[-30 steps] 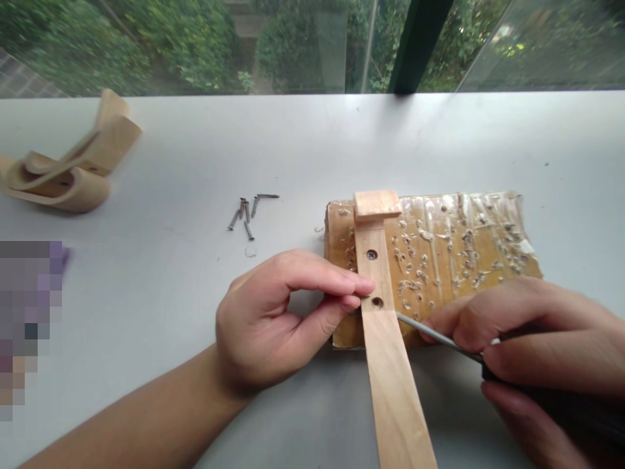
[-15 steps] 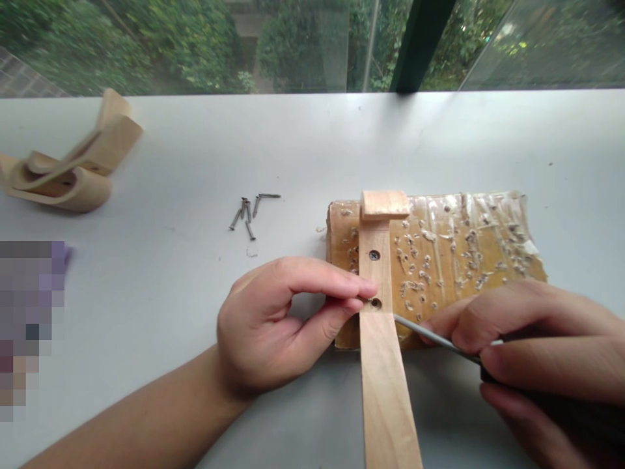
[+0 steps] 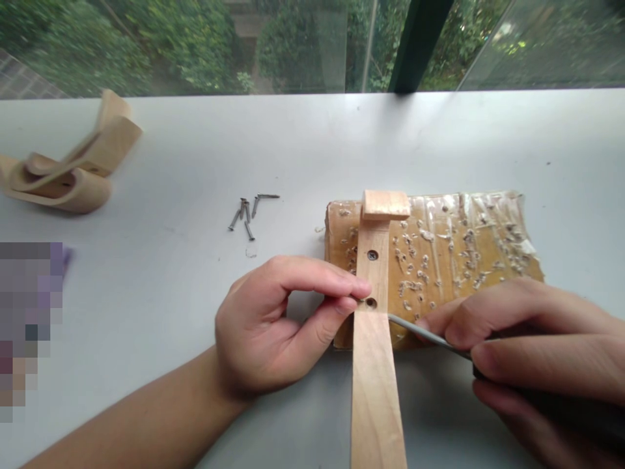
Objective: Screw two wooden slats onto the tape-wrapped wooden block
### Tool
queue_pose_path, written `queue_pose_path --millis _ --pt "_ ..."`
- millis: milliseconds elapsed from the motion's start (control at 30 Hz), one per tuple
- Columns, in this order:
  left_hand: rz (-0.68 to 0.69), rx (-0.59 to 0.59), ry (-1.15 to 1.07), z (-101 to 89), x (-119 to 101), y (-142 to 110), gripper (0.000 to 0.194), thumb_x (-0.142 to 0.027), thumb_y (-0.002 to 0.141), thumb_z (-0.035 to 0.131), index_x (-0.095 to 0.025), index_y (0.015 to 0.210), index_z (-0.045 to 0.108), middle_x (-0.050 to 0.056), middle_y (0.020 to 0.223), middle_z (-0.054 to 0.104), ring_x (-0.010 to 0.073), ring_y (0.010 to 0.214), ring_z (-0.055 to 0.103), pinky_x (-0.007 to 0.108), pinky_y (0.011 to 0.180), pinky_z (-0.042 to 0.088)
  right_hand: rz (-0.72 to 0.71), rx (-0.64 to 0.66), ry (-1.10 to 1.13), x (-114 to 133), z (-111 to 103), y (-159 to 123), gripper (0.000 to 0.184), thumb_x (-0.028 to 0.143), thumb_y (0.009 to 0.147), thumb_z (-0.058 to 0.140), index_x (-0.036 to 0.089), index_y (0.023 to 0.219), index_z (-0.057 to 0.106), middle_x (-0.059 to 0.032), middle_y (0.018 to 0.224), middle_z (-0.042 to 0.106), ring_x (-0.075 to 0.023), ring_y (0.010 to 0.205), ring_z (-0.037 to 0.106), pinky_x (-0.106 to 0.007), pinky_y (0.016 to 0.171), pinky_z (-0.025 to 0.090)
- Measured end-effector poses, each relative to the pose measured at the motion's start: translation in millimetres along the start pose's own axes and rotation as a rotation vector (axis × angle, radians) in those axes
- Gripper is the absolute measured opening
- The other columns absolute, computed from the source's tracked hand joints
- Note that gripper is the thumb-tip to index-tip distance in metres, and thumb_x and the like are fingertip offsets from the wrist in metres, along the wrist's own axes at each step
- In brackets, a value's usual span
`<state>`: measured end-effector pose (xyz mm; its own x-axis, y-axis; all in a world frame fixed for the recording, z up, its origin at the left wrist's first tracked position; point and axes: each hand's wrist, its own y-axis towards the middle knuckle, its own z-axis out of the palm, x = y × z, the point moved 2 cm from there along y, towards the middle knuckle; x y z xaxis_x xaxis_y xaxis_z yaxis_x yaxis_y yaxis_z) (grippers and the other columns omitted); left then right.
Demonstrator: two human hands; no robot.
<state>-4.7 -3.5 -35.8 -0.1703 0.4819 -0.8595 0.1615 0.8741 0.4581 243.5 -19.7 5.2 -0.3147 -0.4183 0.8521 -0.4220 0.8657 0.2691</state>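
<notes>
A long pale wooden strip with a curled end [image 3: 375, 365] lies across a taped, hole-pitted block [image 3: 439, 254]. A screw head [image 3: 372, 255] sits in its upper hole; the lower hole [image 3: 372, 303] looks dark. Beside that lower hole, my left hand [image 3: 288, 319] is closed in a pinch on a screw [image 3: 361, 299], mostly hidden by the fingertips. My right hand [image 3: 532, 339] grips a screwdriver with a dark handle, its grey shaft [image 3: 420, 332] angled toward the strip's right edge. The shaft's tip appears at or behind that edge.
Several loose screws [image 3: 247, 215] lie on the white surface [image 3: 195, 273] left of the block. Curved wooden pieces [image 3: 73, 163] rest at the far left, above a blurred-out patch [image 3: 29, 326]. Window glass [image 3: 195, 45] and a dark frame [image 3: 422, 42] border the back.
The near end of the wooden strip has swung slightly left. My right hand and the screwdriver have shifted a little left with it; my left hand keeps its pinch.
</notes>
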Motion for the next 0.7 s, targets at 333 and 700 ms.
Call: queue_pose_path --millis 333,700 --pt "0.096 0.09 0.011 -3.4 -4.7 4.2 0.029 -0.001 0.079 0.075 -0.02 0.099 0.069 0.004 0.095 0.081 0.0164 0.084 0.079 0.024 0.073 0.067 -0.018 0.041 -0.144 -5.9 -2.7 -4.2 0.017 0.029 0.087 0.071 0.032 0.102 0.065 -0.0024 0.096 0.07 -0.0211 0.093 0.071 -0.031 0.073 0.063" --pt "0.124 0.085 0.016 0.9 -1.7 5.1 0.032 0.002 0.077 0.074 -0.019 0.101 0.068 0.005 0.093 0.081 0.0168 0.085 0.078 0.026 0.078 0.067 -0.081 0.065 -0.089 -7.4 -5.3 2.2 0.028 0.014 0.078 0.073 0.027 0.102 0.067 -0.0035 0.094 0.071 -0.0212 0.091 0.071 -0.029 0.071 0.062"
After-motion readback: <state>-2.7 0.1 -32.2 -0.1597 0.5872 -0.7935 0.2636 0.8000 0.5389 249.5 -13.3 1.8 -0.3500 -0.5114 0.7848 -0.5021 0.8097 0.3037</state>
